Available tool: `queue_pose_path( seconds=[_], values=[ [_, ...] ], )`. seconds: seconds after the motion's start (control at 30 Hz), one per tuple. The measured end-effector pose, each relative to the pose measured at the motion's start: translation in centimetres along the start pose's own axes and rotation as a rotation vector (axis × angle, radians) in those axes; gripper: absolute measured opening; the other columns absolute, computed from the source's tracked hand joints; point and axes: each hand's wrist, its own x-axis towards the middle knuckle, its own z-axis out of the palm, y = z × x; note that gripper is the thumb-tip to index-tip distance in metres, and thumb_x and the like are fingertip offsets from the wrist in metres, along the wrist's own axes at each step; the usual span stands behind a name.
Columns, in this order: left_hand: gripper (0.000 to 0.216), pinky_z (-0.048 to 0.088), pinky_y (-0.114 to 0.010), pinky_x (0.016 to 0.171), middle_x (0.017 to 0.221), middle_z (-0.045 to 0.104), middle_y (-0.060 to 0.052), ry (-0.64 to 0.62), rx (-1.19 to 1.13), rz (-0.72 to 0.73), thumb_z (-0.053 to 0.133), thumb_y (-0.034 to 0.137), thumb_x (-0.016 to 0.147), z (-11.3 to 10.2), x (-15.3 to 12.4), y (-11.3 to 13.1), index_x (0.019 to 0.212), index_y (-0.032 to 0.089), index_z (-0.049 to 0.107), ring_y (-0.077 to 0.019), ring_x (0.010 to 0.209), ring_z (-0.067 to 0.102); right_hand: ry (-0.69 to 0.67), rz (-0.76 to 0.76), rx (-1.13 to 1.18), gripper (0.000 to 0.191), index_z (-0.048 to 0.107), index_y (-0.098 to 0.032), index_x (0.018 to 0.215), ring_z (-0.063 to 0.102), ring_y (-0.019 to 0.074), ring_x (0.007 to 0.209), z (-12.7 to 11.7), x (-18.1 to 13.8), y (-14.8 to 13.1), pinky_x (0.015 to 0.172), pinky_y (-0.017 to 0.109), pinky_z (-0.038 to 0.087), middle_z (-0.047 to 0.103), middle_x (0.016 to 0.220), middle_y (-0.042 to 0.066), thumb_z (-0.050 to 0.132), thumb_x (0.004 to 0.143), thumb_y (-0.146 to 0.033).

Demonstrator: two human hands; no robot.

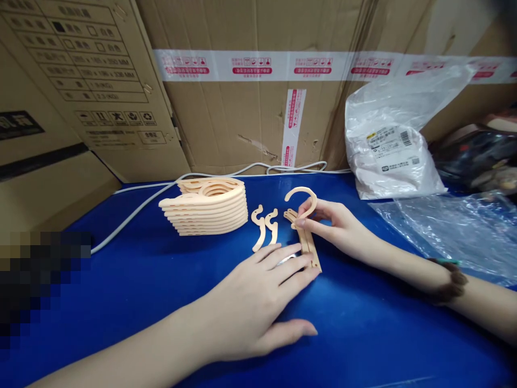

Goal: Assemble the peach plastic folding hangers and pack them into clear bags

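Right hand (pixel 337 226) pinches hook (pixel 301 196) over flat strips (pixel 309 245); left hand (pixel 258 293) lies open, fingers flat on strips' near end. Hanger stack (pixel 205 207) sits nearby.

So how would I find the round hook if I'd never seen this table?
Start at the blue table, then find the stack of peach plastic pieces near its back. Just right, past two small wavy pieces, the right hand pinches the hook. It alone curls into a big open ring.

The left hand (pixel 258 302) and forearm are bare; the right hand (pixel 335 226) too, its wrist wearing a dark brown hair tie (pixel 448 283) edged with green.
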Motion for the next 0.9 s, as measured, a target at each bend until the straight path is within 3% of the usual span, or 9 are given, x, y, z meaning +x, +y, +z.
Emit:
queue_pose_path(
  seconds=[0.1, 0.2, 0.33, 0.57, 0.77, 0.9],
  values=[
    [0.048, 0.027, -0.039, 0.114, 0.139, 0.057, -0.006, 0.017, -0.011, 0.021, 0.047, 0.046, 0.098, -0.3, 0.0, -0.3, 0.136, 0.017, 0.049, -0.0222, 0.134, 0.043, 0.021, -0.019, -0.034, 0.020, 0.057, -0.021, 0.091, 0.062, 0.0179, 0.082, -0.1, 0.0, 0.2, 0.076, 0.032, 0.050, 0.065, 0.090, 0.002, 0.055, 0.092, -0.041],
    [0.033, 0.038, -0.037, 0.101, 0.110, 0.071, -0.006, 0.120, 0.025, 0.058, 0.048, 0.035, 0.099, -0.8, -0.1, -0.5, 0.123, 0.016, 0.059, -0.0208, 0.108, 0.060, 0.050, -0.021, -0.090, 0.020, 0.053, -0.022, 0.093, 0.063, 0.0187, 0.082, -0.2, -0.1, 0.3, 0.076, 0.033, 0.050, 0.065, 0.088, 0.002, 0.050, 0.095, -0.042],
    [0.019, 0.041, -0.035, 0.082, 0.079, 0.070, -0.001, 0.296, 0.167, 0.020, 0.048, 0.022, 0.097, -1.1, 0.1, -0.5, 0.095, 0.016, 0.066, -0.0170, 0.078, 0.060, 0.035, 0.000, -0.117, 0.020, 0.051, -0.022, 0.093, 0.066, 0.0198, 0.081, -0.4, -0.1, 0.2, 0.076, 0.034, 0.050, 0.068, 0.086, 0.003, 0.049, 0.096, -0.041],
    [0.028, 0.040, -0.041, 0.075, 0.095, 0.067, -0.009, 0.176, 0.366, -0.213, 0.058, 0.043, 0.090, -0.6, 0.2, -1.0, 0.094, 0.016, 0.065, -0.0289, 0.090, 0.057, -0.014, 0.043, -0.037, 0.027, 0.056, -0.021, 0.085, 0.064, 0.0190, 0.086, -0.7, -0.1, -0.6, 0.080, 0.033, 0.047, 0.065, 0.084, 0.002, 0.048, 0.096, -0.044],
    [0.024, 0.040, -0.038, 0.071, 0.088, 0.064, -0.006, 0.141, 0.310, -0.252, 0.062, 0.040, 0.088, -0.9, 0.0, -1.3, 0.089, 0.016, 0.061, -0.0255, 0.083, 0.054, -0.102, 0.153, 0.145, 0.030, 0.059, -0.019, 0.078, 0.059, 0.0166, 0.072, -0.1, -0.5, -2.6, 0.067, 0.029, 0.046, 0.063, 0.074, 0.001, 0.058, 0.090, -0.046],
    [0.019, 0.041, -0.037, 0.069, 0.086, 0.064, -0.006, 0.129, 0.302, -0.266, 0.062, 0.036, 0.088, -0.9, 0.1, -1.3, 0.088, 0.016, 0.060, -0.0251, 0.081, 0.054, -0.082, 0.131, 0.048, 0.028, 0.058, -0.020, 0.078, 0.057, 0.0158, 0.072, 0.2, -0.9, -2.9, 0.068, 0.027, 0.044, 0.061, 0.074, -0.001, 0.057, 0.091, -0.045]
  ],
)
